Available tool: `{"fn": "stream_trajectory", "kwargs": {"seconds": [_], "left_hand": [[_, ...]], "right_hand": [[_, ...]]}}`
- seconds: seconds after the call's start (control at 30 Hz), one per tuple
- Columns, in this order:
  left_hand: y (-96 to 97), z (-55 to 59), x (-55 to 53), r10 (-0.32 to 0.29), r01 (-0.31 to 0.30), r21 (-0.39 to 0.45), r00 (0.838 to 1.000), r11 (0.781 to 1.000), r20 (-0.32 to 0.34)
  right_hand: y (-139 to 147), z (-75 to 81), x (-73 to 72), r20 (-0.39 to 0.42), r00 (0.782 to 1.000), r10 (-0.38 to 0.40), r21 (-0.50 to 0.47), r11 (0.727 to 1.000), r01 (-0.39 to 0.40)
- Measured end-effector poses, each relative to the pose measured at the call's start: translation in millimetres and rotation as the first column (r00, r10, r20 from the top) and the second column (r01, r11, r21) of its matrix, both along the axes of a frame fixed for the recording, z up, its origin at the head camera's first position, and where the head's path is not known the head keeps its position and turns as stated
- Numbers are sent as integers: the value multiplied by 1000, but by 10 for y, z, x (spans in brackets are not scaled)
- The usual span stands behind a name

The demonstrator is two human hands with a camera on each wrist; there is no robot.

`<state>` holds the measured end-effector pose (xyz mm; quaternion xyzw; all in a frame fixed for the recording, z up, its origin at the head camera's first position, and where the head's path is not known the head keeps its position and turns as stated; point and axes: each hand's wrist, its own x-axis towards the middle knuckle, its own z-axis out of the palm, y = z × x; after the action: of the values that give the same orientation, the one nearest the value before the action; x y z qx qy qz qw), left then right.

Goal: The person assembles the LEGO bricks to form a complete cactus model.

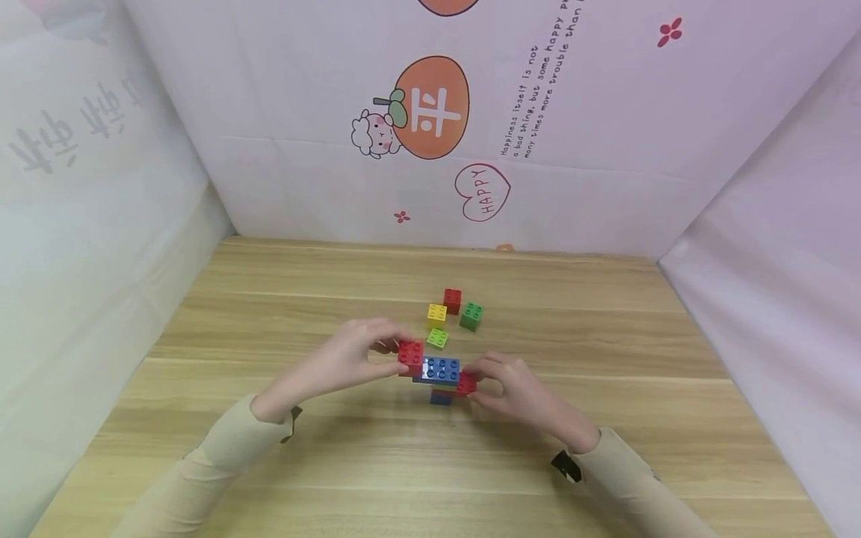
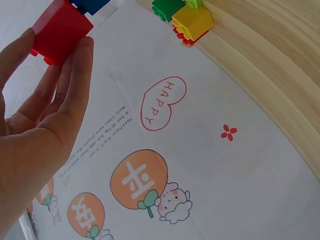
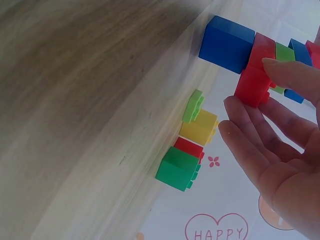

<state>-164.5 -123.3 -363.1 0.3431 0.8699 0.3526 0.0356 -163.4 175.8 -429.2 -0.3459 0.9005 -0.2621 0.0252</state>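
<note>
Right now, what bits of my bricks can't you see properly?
Head view: part of the lower red brick, covered by the right grip holding it.
Left wrist view: most of the loose red brick, hidden behind the yellow brick.
Left wrist view: part of the blue brick, cut off by the top edge.
Right wrist view: part of the upper red brick, cut off by the right edge.

A red four-stud brick (image 1: pixel 410 358), pinched in the left hand (image 1: pixel 356 353), is at the left end of an upright stack (image 1: pixel 441 371), bottom-up blue, red, light green, blue, whose jutting red piece (image 1: pixel 466 385) the right hand (image 1: pixel 516 386) grips.
</note>
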Motion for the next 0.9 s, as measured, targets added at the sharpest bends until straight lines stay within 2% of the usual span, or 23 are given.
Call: {"fn": "stream_trajectory", "kwargs": {"seconds": [0.1,0.3,0.6,0.9], "left_hand": [[4,-17,6,2,-2,11,1000,1000,6],[19,-54,11,-7,7,-5,999,1000,-33],[35,-60,17,-11,11,0,998,1000,-55],[47,-79,24,-14,14,7,998,1000,-56]], "right_hand": [[0,2,-1,-4,1000,1,1,1000,-1],[-2,-6,-2,-19,1000,9,-3,1000,-9],[2,-27,-10,-66,997,27,-9,1000,-28],[-22,59,6,-78,997,19,-38,999,-22]]}}
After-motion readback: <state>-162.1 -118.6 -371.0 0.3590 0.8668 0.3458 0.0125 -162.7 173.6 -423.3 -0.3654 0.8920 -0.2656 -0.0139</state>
